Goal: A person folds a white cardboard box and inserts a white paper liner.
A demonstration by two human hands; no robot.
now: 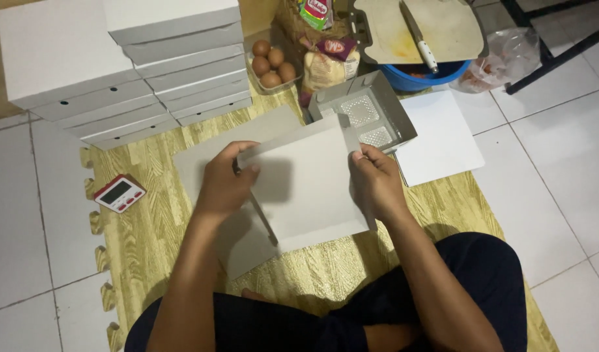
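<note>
- Holding a flat grey cardboard sheet [309, 189] between both hands, a person sits cross-legged on a wood-patterned floor mat [149, 221].
- The left hand [224, 186] curls around the sheet's left edge, fingers closed over a folded flap.
- The right hand [377, 182] pinches the right edge, thumb on top.
- Both forearms reach forward from the near side, angled inward.
- Farther off sit an open folded box [371, 107], stacked white boxes [123, 58] at far left, and a small timer [119, 193] on the left.
</note>
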